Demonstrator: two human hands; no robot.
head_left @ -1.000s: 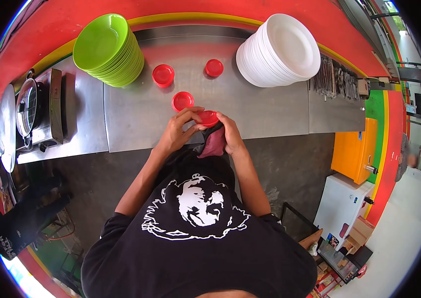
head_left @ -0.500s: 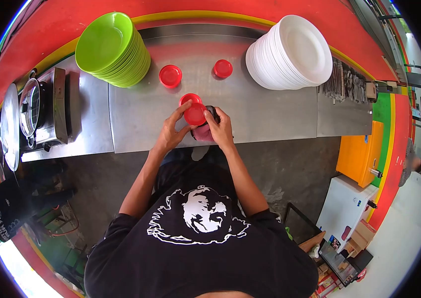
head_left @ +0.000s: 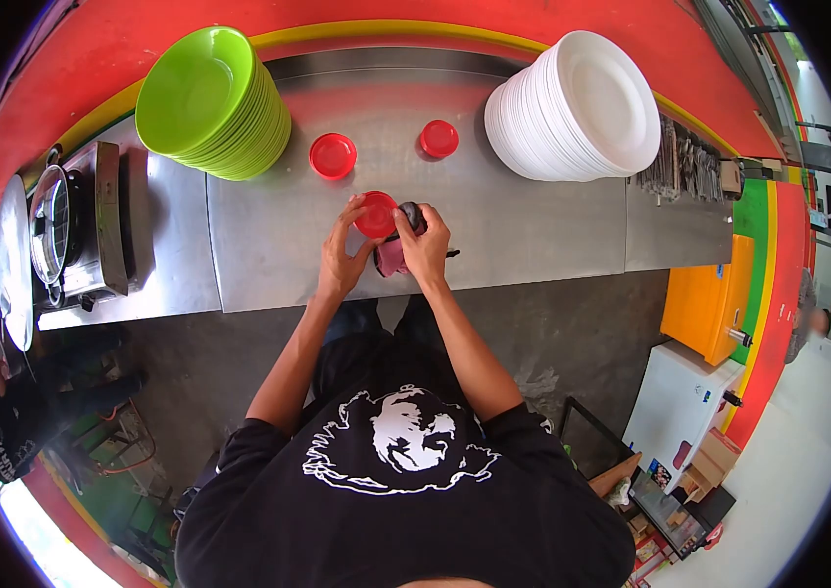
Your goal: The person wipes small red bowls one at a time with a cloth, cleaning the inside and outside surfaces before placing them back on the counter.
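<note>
A small red bowl (head_left: pixel 374 218) is at the middle of the steel counter. My left hand (head_left: pixel 341 257) grips its left rim between thumb and fingers. My right hand (head_left: pixel 424 250) is closed at the bowl's right side, with the thumb tip near the rim. A dark rounded thing (head_left: pixel 410 215) shows between its thumb and fingers; whether the hand holds it is hard to make out. Under and between the hands lies a pink item (head_left: pixel 392 258) with black parts, mostly covered. Farther back sit two more small red bowls, one on the left (head_left: pixel 333 157) and one on the right (head_left: pixel 439 139).
A tall stack of green plates (head_left: pixel 210 98) leans at the back left, white plates (head_left: pixel 592 108) at the back right. Beyond these lies a bundle of cutlery (head_left: pixel 680 162). A stove with a lidded pan (head_left: pixel 58 230) stands at the left end. The steel counter's (head_left: pixel 533 230) front edge is near me.
Two overlapping red bowls between my hands now appear as one. My right hand has shifted slightly left and off the bowl's front, showing more of the pink item. The view has moved a little.
</note>
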